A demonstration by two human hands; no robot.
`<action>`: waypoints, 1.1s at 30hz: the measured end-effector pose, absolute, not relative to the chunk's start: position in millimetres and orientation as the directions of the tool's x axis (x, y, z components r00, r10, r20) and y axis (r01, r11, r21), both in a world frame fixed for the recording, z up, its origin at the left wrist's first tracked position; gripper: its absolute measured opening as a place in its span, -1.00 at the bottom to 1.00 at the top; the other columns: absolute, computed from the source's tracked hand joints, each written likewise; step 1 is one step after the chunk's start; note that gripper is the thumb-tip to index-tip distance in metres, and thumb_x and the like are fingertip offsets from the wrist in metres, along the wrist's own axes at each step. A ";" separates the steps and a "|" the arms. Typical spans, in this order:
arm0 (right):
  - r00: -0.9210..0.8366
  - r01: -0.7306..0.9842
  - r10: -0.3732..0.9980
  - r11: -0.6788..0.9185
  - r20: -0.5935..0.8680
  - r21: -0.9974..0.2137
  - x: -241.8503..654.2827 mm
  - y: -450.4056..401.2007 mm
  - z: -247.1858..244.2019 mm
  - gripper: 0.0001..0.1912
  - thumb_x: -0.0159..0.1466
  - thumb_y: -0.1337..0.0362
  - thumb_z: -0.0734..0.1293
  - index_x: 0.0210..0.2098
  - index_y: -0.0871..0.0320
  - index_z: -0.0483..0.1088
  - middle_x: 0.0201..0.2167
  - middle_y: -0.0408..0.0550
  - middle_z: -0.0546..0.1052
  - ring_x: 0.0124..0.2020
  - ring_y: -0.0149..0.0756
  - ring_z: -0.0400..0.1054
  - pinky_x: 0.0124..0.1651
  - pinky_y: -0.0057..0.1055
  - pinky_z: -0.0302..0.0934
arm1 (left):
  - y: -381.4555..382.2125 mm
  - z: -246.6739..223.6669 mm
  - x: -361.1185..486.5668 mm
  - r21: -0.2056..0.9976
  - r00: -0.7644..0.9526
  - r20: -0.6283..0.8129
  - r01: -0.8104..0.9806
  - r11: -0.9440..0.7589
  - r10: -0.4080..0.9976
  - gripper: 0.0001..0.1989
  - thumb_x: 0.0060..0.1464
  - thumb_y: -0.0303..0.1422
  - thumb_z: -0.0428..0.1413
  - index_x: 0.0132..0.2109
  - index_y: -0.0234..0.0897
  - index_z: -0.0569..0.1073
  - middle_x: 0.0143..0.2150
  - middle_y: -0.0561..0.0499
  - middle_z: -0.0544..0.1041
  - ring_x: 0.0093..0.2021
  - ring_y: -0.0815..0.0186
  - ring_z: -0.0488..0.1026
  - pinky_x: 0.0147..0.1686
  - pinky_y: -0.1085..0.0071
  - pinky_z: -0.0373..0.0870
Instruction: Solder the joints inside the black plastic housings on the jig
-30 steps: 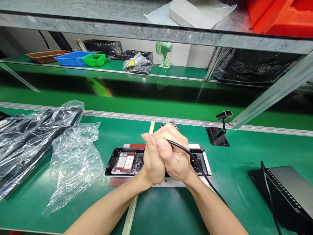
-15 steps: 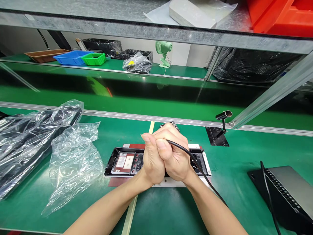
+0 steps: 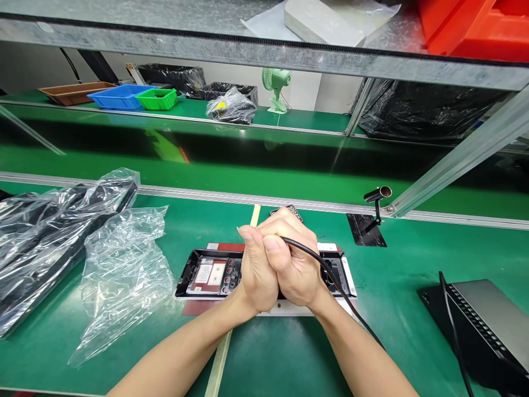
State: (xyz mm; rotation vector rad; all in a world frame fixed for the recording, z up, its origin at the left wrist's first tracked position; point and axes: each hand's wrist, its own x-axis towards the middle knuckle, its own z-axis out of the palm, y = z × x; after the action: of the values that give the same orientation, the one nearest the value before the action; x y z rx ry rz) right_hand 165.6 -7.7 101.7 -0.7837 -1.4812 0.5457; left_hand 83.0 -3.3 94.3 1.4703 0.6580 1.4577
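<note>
My left hand [image 3: 258,270] and my right hand [image 3: 300,270] are closed together at the middle of the bench, fingers wrapped and thumbs side by side. A black cable [image 3: 334,278] comes out at the top of my grip and runs down past my right forearm. Whatever it leads into is hidden inside my hands. Directly beneath them lies a long black housing [image 3: 194,273] with a white edge and a label plate in its left part. My hands cover its middle. Reddish and white pieces of a fixture [image 3: 200,307] show under the housing.
Clear plastic bags [image 3: 124,270] and wrapped black parts [image 3: 61,237] lie at left. A black stand with a metal tube [image 3: 378,194] is at back right. A dark box [image 3: 483,325] with a cable sits at right. Overhead runs a metal shelf [image 3: 185,47].
My hands keep the same closed grip in the same place over the housing. The view has shifted very slightly; nothing else visibly differs.
</note>
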 end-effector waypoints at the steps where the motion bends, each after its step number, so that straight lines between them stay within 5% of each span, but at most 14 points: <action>1: 0.044 0.140 0.750 0.649 0.660 -0.747 165.6 -7.8 101.8 -0.72 0.38 0.18 0.25 -0.38 0.06 0.53 -0.41 -0.09 0.56 -0.33 -0.26 0.40 -0.21 -0.19 0.34 | -3.3 93.6 82.8 0.869 0.153 0.477 -0.230 -0.438 0.866 -0.45 0.31 0.12 -0.17 -0.43 -0.18 0.31 -0.41 0.08 0.44 -0.40 0.33 0.38 -0.33 0.33 0.46; 10: 0.037 0.139 0.743 0.658 0.668 -0.740 165.8 -8.4 102.1 -0.72 0.39 0.19 0.24 -0.38 0.08 0.52 -0.42 -0.10 0.56 -0.34 -0.29 0.38 -0.22 -0.20 0.32 | -2.0 89.2 81.7 0.835 0.157 0.539 -0.230 -0.500 0.827 -0.45 0.40 -0.01 -0.25 -0.36 -0.19 0.42 -0.38 0.06 0.46 -0.34 0.32 0.43 -0.18 0.33 0.49; 33: 0.035 0.123 0.729 0.676 0.684 -0.727 165.9 -7.4 100.7 -0.74 0.38 0.23 0.25 -0.38 0.10 0.51 -0.42 -0.09 0.55 -0.34 -0.30 0.36 -0.22 -0.23 0.29 | -1.5 84.3 79.8 0.842 0.188 0.534 -0.211 -0.497 0.824 -0.45 0.41 -0.02 -0.27 -0.31 -0.16 0.46 -0.26 0.07 0.55 -0.25 0.34 0.49 -0.18 0.35 0.50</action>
State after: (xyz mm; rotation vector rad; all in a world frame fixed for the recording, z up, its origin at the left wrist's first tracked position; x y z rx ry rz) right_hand 165.9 -7.4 100.7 -0.7431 -1.4891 0.5385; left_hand 79.8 -1.5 84.3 1.5738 0.6021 1.4649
